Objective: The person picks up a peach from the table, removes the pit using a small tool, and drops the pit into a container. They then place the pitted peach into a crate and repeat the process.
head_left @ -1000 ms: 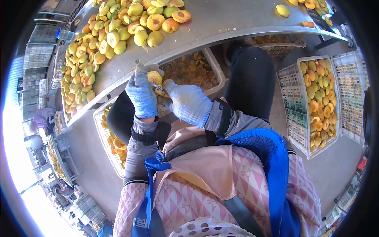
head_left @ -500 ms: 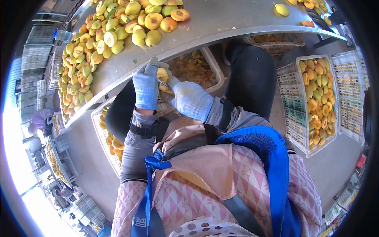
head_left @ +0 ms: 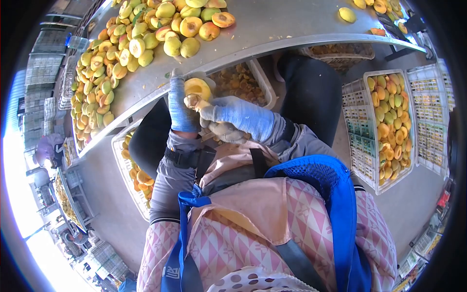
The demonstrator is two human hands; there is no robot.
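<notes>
Gripping a halved peach with fingers wrapped shut, the gloved left hand sits at eleven o'clock by the table edge; the right hand, at its four o'clock, is curled closed, contents unclear

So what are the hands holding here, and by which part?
The left hand grips a yellow fruit by its outer side. The right hand is closed at the fruit's lower edge; what it holds cannot be told.

a grey metal table carries a long heap of halved and whole peaches; one lone peach lies apart.
</notes>
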